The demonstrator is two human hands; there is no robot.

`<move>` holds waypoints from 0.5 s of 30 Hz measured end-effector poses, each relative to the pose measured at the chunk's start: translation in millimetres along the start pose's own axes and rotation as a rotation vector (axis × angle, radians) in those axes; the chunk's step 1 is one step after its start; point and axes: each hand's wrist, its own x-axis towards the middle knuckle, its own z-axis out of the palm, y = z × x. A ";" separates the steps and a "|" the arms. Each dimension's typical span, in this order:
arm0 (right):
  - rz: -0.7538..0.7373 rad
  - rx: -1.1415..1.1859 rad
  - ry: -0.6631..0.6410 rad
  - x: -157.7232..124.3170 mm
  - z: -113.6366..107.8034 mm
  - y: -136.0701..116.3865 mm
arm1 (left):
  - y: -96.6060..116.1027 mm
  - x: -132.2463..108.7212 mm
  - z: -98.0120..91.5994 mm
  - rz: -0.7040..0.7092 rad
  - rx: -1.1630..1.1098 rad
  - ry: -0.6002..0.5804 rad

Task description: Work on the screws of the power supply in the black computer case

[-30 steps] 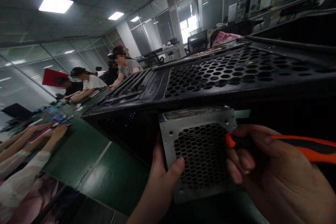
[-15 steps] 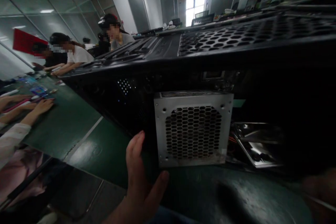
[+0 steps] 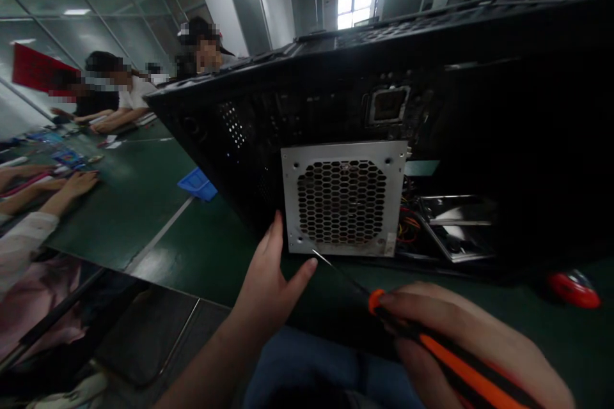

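A black computer case [image 3: 201, 108] stands on the green table, its side open toward me. Inside it, at the lower left, sits a silver power supply [image 3: 343, 153] with a honeycomb grille. My left hand [image 3: 271, 275] is at its lower left corner, thumb and fingers spread apart. Whether the fingertips touch the metal I cannot tell. In my right hand [image 3: 460, 332] is an orange and black screwdriver [image 3: 460, 367], gripped by the handle. The tip of its thin shaft appears near the power supply's lower edge, close to my left thumb.
A metal drive bracket [image 3: 460, 227] and coloured wires [image 3: 407, 225] lie right of the power supply. On the table [image 3: 129, 217] are a blue tray [image 3: 198, 184] and a red object [image 3: 574, 289]. Other people work at the left, one with hands [image 3: 77, 184] on the table.
My right hand has come in from the lower right with the screwdriver, its tip now near the power supply. The view of the case has shifted, showing more of the interior.
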 end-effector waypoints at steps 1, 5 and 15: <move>-0.044 0.046 -0.011 0.0 5.1 -1.3 | 0.2 -0.4 -0.5 0.007 0.022 -0.011; -0.083 0.114 -0.057 -8.0 27.2 -4.5 | 1.7 -3.5 -0.8 0.048 0.037 -0.001; -0.098 -0.064 -0.090 -5.8 43.0 -16.9 | 2.1 -8.6 8.0 0.064 -0.020 0.045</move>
